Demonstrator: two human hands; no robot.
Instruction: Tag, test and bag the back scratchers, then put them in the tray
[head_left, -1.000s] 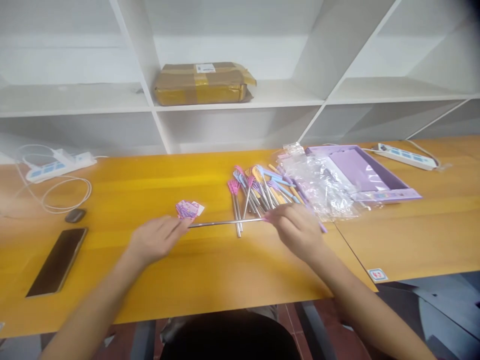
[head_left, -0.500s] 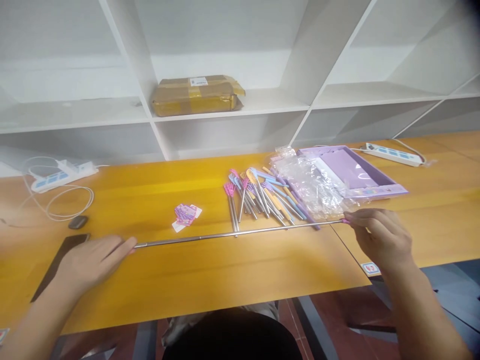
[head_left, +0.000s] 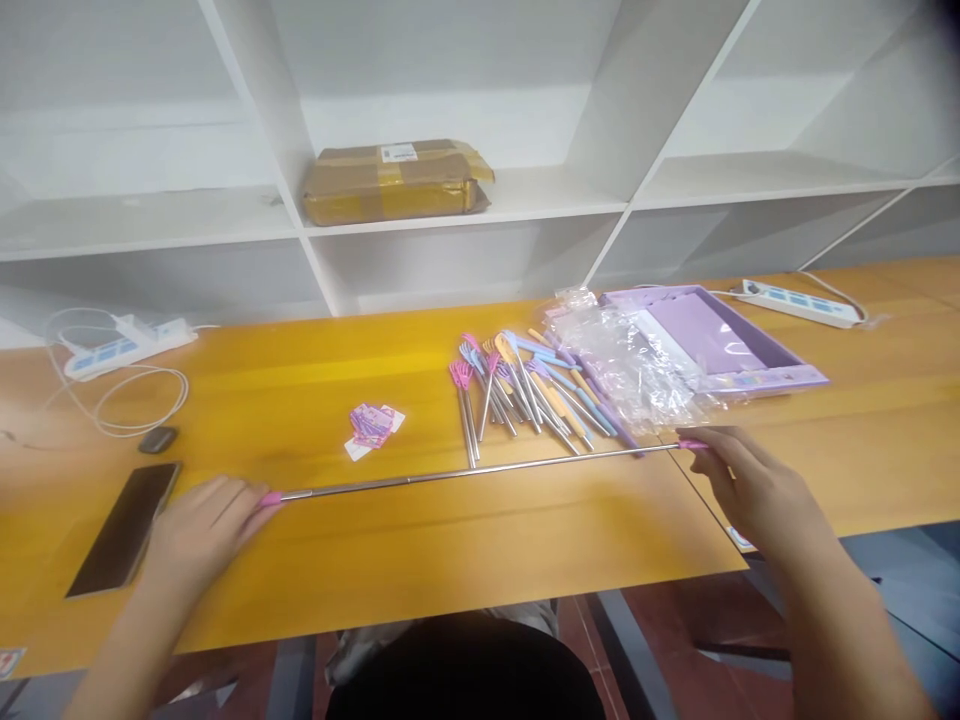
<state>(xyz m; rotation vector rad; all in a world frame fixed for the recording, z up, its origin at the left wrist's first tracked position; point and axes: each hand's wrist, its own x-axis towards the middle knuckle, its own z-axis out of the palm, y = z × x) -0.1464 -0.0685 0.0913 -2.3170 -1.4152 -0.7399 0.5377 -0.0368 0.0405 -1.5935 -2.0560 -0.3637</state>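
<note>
A long thin metal rod (head_left: 480, 470) with pink ends stretches level above the wooden table. My left hand (head_left: 210, 525) is closed round its pink left end. At the other end, the fingers of my right hand (head_left: 750, 480) pinch the pink tip. Just behind the rod lies a pile of metal sticks (head_left: 525, 390) with pink, blue, orange and purple hand-shaped heads and handles. Small purple and white cards (head_left: 373, 428) are heaped left of the pile.
Crumpled clear plastic (head_left: 630, 360) overlaps an open purple box (head_left: 772, 345). A black phone (head_left: 120, 535), a small dark object (head_left: 157, 439) and a power strip (head_left: 131, 350) are on the left. Another power strip (head_left: 802, 303) sits back right. A taped carton (head_left: 394, 185) rests on the white shelf.
My left hand has shifted slightly right, baring the rod's pink left end and more of the phone. My right hand's grip has changed, showing more of the pink tip.
</note>
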